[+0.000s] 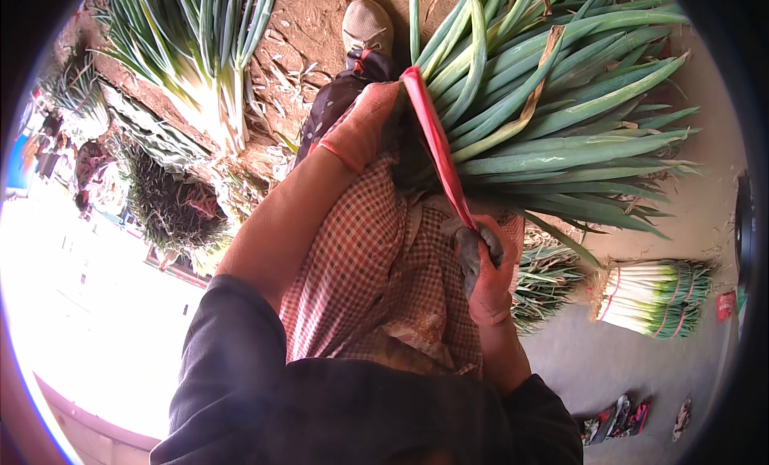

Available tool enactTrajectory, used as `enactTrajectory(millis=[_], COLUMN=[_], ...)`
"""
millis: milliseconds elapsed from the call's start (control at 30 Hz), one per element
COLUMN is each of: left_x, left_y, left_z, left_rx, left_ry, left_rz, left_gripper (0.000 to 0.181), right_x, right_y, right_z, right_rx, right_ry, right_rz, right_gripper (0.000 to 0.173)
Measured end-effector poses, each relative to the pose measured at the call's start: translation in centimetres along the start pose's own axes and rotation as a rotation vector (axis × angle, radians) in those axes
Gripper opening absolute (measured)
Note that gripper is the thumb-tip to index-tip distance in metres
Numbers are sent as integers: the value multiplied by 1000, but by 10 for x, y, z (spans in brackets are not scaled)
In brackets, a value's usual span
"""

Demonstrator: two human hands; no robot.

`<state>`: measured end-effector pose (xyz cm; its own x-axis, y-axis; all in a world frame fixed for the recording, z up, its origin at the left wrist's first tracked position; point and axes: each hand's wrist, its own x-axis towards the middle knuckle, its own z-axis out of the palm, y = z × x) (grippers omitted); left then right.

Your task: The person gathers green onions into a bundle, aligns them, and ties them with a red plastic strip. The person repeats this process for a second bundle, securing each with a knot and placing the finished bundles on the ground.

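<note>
A large bundle of green onions (541,116) spreads its leaves to the right across my lap. A flat red strip (441,146) is stretched along the near side of the bundle. My right hand (486,267), in a red work glove with a grey palm, grips the strip's lower end. My left hand (366,122), gloved the same way, is at the strip's upper end beside the bundle. Its fingers are mostly hidden, so its hold is unclear. The bundle's root end is out of sight. A red-and-white checked apron (360,243) covers my lap.
Loose green onions (210,86) lie on the soil at upper left. Dark, withered greens (168,194) are heaped at left. A tied bundle of green onions (655,297) rests on the floor at right, near more leaves (547,279). My shoe (367,26) is ahead.
</note>
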<state>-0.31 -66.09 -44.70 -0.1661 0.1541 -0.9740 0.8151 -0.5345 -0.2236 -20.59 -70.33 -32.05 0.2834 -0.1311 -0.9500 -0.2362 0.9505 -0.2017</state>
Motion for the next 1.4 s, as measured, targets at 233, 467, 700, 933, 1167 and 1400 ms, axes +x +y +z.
enactTrajectory(millis=[233,467,700,933,1167,1400], left_x=[50,36,26,56,45,23], left_y=[20,12,-5,32,18,-18], left_z=[-32,-20,-19,-25,-20,-28], left_rx=[-80,-60,-9,-55,-2,41], left_ry=[-230,-142,-65,-181,-70,-80], left_rz=[-14,-34,-6,-27,-20,147], left_gripper=[19,23,25,25,24,24], right_x=[25,12,-1,22,19,13], right_y=[-5,-10,3,-3,-4,-9], right_z=[-12,-3,-5,-23,-25,-30], right_rx=[-234,-262,37,-188,-148,30], right_ry=[-71,-22,-31,-74,-57,-2], right_rz=[2,-37,16,13,57,-78], right_gripper=[33,30,28,29,29,21])
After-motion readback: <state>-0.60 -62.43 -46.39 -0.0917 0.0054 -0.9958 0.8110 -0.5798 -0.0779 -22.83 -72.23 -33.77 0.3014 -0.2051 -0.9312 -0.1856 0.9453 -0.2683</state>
